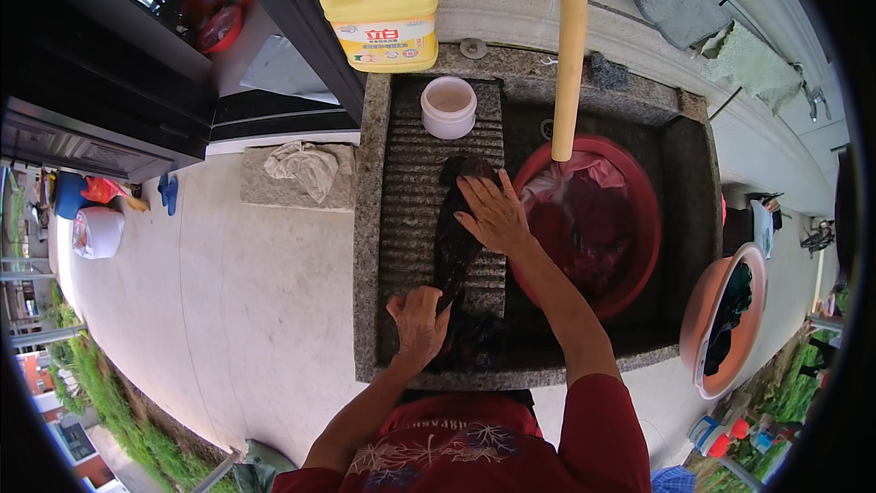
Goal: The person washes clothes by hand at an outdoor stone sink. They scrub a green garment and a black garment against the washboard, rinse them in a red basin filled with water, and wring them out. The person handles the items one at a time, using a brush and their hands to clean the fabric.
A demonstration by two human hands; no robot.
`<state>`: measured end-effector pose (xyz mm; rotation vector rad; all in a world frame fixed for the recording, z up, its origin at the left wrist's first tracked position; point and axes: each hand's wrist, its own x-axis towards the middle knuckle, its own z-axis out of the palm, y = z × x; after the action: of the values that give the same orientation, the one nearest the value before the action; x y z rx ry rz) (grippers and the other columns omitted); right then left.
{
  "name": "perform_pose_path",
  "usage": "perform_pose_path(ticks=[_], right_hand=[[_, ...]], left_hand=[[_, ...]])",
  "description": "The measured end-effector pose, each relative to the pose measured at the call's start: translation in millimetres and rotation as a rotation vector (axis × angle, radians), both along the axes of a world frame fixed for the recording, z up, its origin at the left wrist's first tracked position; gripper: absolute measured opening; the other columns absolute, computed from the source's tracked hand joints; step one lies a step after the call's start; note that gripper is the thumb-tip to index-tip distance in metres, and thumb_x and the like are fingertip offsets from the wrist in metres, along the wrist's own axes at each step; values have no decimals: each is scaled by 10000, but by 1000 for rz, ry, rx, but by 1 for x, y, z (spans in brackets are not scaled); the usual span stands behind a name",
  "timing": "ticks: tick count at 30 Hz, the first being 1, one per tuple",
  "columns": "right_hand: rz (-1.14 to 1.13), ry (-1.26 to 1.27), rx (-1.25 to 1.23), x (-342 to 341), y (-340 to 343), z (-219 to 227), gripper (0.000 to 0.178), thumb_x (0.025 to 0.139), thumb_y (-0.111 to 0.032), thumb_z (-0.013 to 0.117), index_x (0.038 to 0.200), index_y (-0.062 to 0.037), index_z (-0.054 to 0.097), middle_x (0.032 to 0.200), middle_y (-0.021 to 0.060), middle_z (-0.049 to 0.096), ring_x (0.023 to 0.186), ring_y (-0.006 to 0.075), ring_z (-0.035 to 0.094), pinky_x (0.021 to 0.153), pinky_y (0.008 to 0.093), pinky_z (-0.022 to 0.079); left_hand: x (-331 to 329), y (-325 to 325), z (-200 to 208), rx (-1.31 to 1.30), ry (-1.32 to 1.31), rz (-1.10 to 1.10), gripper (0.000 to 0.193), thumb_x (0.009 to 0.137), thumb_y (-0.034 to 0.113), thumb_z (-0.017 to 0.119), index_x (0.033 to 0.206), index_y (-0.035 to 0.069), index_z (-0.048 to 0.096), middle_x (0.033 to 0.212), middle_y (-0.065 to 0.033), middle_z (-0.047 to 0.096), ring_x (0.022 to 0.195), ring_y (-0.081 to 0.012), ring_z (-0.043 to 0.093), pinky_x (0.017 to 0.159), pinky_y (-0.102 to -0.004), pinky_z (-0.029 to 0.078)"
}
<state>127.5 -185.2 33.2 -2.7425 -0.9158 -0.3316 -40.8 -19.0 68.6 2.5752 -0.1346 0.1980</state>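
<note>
A dark, wet garment lies lengthwise on the ridged stone washboard built into the left side of the sink. My left hand is closed on the garment's near part, its fingers curled. Farther up, my right hand rests on the cloth with its fingers stretched out and spread. Right of the washboard, a red basin holds water and soaking dark and pink cloth. A white tub stands at the washboard's far end.
A granite rim surrounds the sink. A yellow pump jug stands behind it, and a tan pipe hangs over the basin. At the right is a pink tub with dark clothes; left, a rag lies on a stone slab.
</note>
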Motion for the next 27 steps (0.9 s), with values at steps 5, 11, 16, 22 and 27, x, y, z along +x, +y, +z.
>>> perform_pose_path(ticks=[5, 11, 16, 22, 27], right_hand=[[-285, -170, 65, 12, 20, -31, 545, 913, -412, 500, 1323, -59, 430, 1414, 106, 369, 1321, 276, 332, 1059, 494, 287], [172, 336, 73, -82, 36, 20, 555, 936, -482, 390, 1313, -84, 472, 1452, 69, 335, 1332, 222, 301, 1102, 498, 180], [-43, 78, 23, -2, 29, 0, 461, 927, -414, 452, 1317, -168, 475, 1439, 4, 350, 1325, 190, 306, 1106, 514, 148], [-206, 149, 163, 32, 48, -11, 284, 798, -246, 631, 1066, -165, 584, 1155, 43, 522, 1104, 223, 466, 845, 521, 384], [92, 225, 664, -72, 66, 18, 153, 719, -89, 625, 838, -126, 537, 693, 22, 506, 706, 201, 519, 529, 385, 403]], left_hand=[[1, -5, 3, -28, -44, 82, 246, 774, 191, 685, 952, 122, 530, 860, -44, 568, 795, -214, 543, 788, -395, 283], [-1, 5, -7, 79, 4, 24, 266, 732, 150, 691, 961, 131, 558, 853, -29, 565, 809, -212, 543, 787, -393, 290], [2, 0, 0, -62, 3, -8, 240, 721, 143, 695, 924, 126, 568, 834, -14, 562, 786, -204, 539, 780, -377, 283], [8, 8, 7, -62, 162, -65, 370, 788, 347, 676, 1023, 79, 576, 1018, -70, 551, 978, -235, 510, 878, -427, 280], [16, 19, -15, 187, 476, -88, 828, 839, 514, 576, 1437, 54, 235, 1513, -169, 73, 1414, -315, 38, 1091, -566, 51]])
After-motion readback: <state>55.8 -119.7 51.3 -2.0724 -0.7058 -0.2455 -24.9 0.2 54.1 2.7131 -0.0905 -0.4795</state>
